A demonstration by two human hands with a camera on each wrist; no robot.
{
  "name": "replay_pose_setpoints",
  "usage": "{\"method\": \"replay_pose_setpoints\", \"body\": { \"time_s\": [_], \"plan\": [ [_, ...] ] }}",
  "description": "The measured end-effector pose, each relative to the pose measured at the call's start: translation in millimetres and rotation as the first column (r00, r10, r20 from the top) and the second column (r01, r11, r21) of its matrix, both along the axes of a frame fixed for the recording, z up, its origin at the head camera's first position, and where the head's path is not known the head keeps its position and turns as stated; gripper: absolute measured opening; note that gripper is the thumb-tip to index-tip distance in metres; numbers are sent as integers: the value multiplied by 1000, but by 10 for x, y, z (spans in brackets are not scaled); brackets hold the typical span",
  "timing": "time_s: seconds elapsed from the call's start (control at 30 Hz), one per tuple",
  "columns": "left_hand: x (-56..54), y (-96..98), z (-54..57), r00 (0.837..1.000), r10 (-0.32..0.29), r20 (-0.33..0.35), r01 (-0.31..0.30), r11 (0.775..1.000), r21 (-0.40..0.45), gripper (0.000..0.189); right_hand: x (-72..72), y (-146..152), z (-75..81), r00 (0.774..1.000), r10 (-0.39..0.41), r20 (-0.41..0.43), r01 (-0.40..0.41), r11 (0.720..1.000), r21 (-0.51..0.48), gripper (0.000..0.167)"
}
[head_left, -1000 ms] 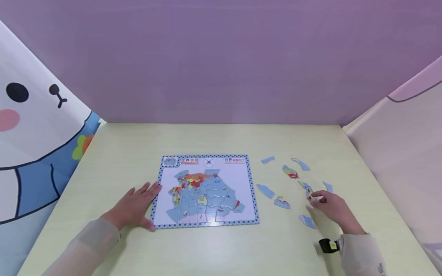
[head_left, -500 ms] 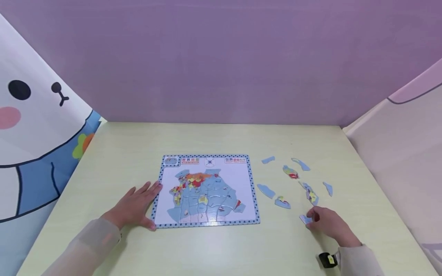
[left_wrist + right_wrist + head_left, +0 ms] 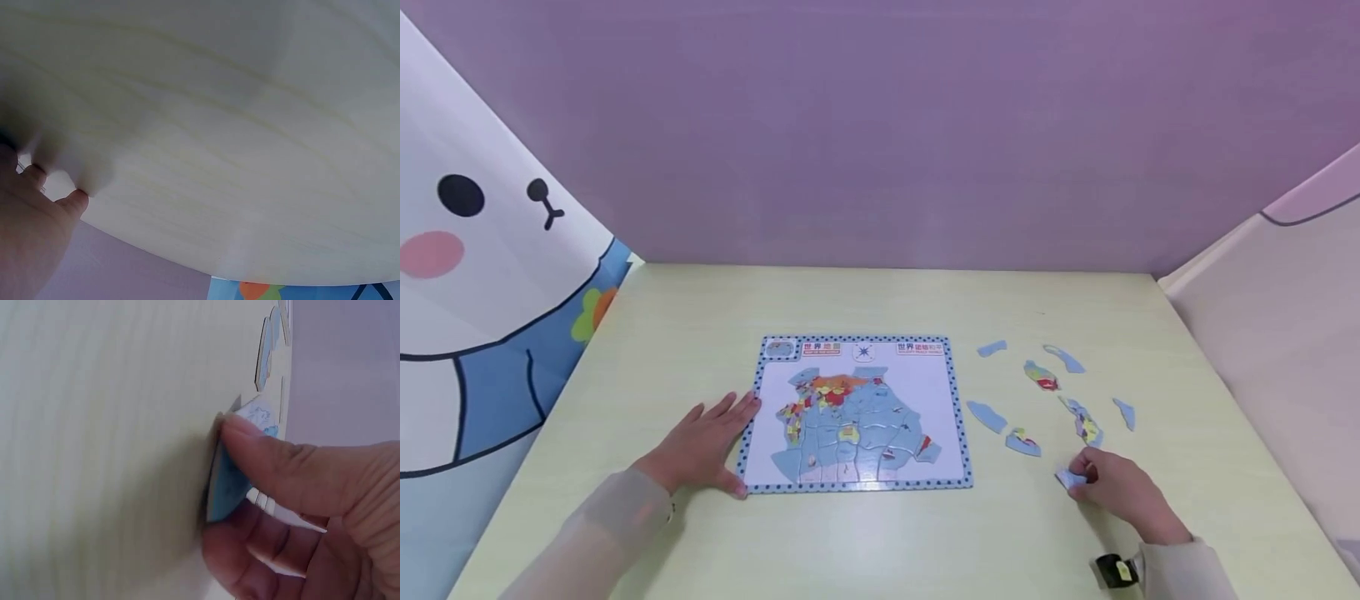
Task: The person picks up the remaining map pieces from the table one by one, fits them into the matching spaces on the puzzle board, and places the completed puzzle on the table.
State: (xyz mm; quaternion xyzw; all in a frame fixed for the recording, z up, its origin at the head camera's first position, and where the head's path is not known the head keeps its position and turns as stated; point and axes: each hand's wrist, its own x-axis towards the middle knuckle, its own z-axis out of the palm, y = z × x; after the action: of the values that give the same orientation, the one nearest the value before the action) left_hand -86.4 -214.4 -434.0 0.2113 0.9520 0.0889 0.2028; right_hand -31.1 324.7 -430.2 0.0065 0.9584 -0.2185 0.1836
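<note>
A world-map puzzle board (image 3: 955, 417) with a dotted blue border lies on the table, its middle filled with joined pieces. My left hand (image 3: 703, 446) rests flat with spread fingers at the board's left edge; the left wrist view shows that hand (image 3: 31, 219) at its far left. Right of the board, my right hand (image 3: 1116, 487) pinches a pale blue puzzle piece (image 3: 1069, 478) low over the table. In the right wrist view, thumb and fingers of that hand (image 3: 300, 487) hold the blue piece (image 3: 228, 487), tilted, one edge near the tabletop.
Several loose pieces lie right of the board, among them a blue piece with red and yellow (image 3: 1023, 442), a green and red one (image 3: 1041, 376) and a long multicoloured one (image 3: 1082, 421). A purple backdrop (image 3: 887, 150) stands behind the table (image 3: 880, 550).
My right hand has come away from the long multicoloured piece, moved toward the table's front and gripped the pale blue piece there. The left hand stays at the board's edge.
</note>
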Motion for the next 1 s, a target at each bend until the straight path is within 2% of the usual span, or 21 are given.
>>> {"method": "replay_pose_setpoints", "body": {
  "time_s": [0.3,0.5,0.63,0.9,1.0],
  "plan": [
    [-5,12,-22,1000,-14,-21,14,1000,-13,119,-7,-154,25,990,67,-121,-77,993,-85,11],
    [-17,8,-20,1000,-11,-16,11,1000,-22,120,-72,-301,24,968,138,-209,-179,966,-188,12],
    [-18,-4,-23,1000,-5,-17,5,999,-31,120,-143,-432,11,954,168,-249,-226,948,-223,11],
    [-26,8,-42,1000,3,-9,-3,999,-41,120,-235,-687,-24,951,208,-228,-270,917,-293,10],
    [-33,7,-42,1000,2,-6,-2,999,-49,120,-266,-789,-20,968,189,-163,-236,909,-344,10]
  ]
}}
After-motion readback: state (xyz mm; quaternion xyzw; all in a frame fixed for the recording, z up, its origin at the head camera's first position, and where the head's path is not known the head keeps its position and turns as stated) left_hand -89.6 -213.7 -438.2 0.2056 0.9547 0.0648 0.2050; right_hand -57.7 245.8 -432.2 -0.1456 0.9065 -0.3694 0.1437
